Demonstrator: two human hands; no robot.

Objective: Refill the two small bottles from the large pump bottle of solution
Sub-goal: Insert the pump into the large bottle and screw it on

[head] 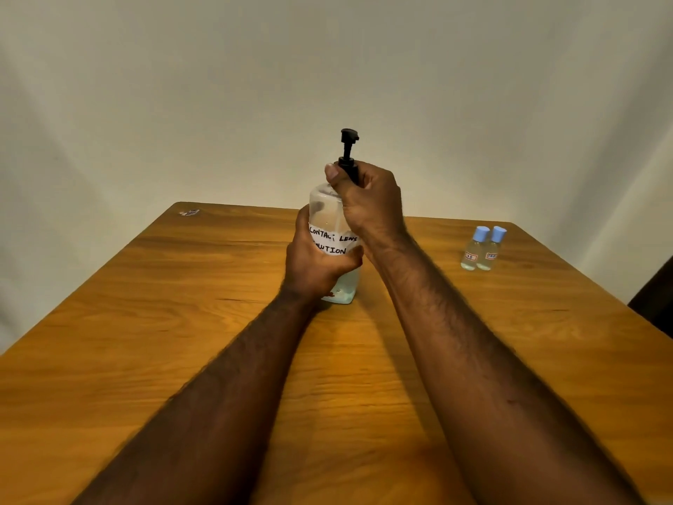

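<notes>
A large clear pump bottle (329, 216) with a black pump head (349, 138) stands upright at the middle of the wooden table (182, 322). Its white label reads "contact lens solution". My left hand (317, 260) grips the bottle's body from the left. My right hand (368, 198) is curled round the black collar under the pump. Two small clear bottles with light blue caps, one (473, 249) and the other (491, 249), stand capped side by side at the far right of the table, well apart from both hands.
A pale wall rises right behind the table's far edge. A small scrap (189, 212) lies at the far left corner. A dark object (655, 300) shows past the table's right edge.
</notes>
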